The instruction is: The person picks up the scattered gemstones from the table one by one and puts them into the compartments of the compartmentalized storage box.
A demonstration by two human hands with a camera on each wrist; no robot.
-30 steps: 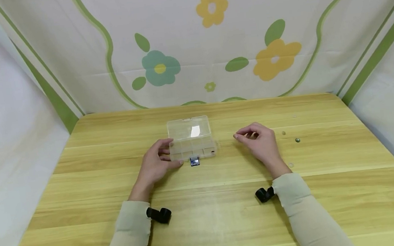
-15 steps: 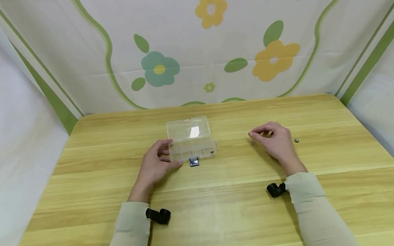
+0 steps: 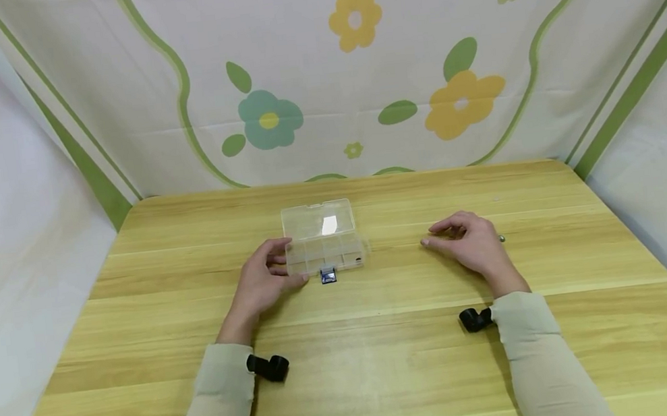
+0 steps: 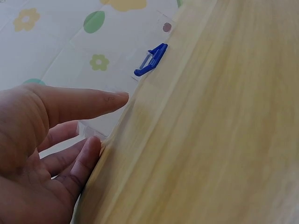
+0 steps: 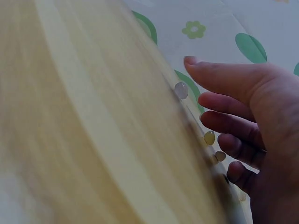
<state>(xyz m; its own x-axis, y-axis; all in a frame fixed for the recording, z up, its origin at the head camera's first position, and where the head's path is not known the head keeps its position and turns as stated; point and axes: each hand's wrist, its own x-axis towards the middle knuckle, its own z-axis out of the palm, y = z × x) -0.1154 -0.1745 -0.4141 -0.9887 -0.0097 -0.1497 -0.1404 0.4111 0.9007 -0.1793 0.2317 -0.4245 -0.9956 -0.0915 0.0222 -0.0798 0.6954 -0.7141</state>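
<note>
Pale disc (image 5: 181,91), right wrist view only; right fingers (image 5: 229,123) parted; left fingers (image 3: 277,244) hold clear box (image 3: 322,245)

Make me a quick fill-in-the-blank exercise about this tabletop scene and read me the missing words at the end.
1. The lid of the box is not closed but ____.
2. The latch at the box's front edge is colored ____.
3. The hand at the box is the person's ____ one.
4. The teal flower on the cloth has a center colored ____.

Missing words: open; blue; left; yellow.
</note>
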